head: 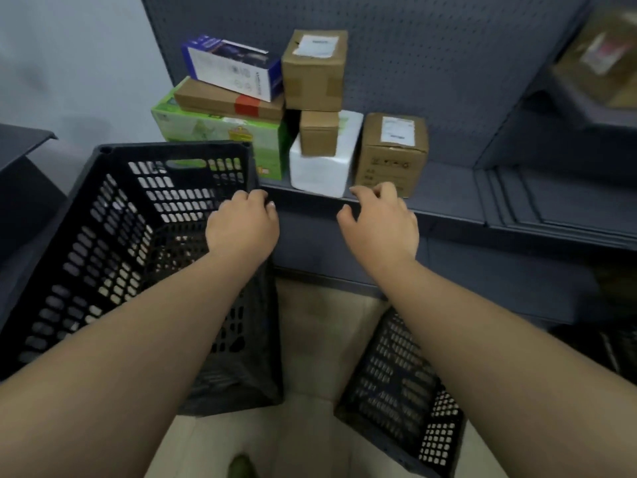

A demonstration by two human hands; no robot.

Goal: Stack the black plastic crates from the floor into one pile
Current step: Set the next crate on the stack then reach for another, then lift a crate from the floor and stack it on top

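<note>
The left hand has its fingers curled over the right-hand rim of the tall crate at the left, near that rim's far corner, and they look clamped on the plastic, though the fingertips are hidden behind the rim; the right hand hangs in the air in front of the shelf, fingers loosely bent and a little apart, holding nothing; the tall crate stands on the floor hard against the shelf's front edge, and it may already be more than one crate nested together, though the mesh walls make that hard to tell; a second crate lies low on the floor to the right, under the right forearm, apart from the first; the chief risk, as I judge it, is that a one-handed hold on a single rim would let the tall crate tip or twist if it were pulled; the far corner sits just below the green box at the shelf's edge, so a lift or a tilt could catch that box and drag down the cartons piled on it; the white box and the brown carton stand at the shelf's front edge close to the free hand, which could knock them in reaching down; the low crate could snag if set in askew.
</note>
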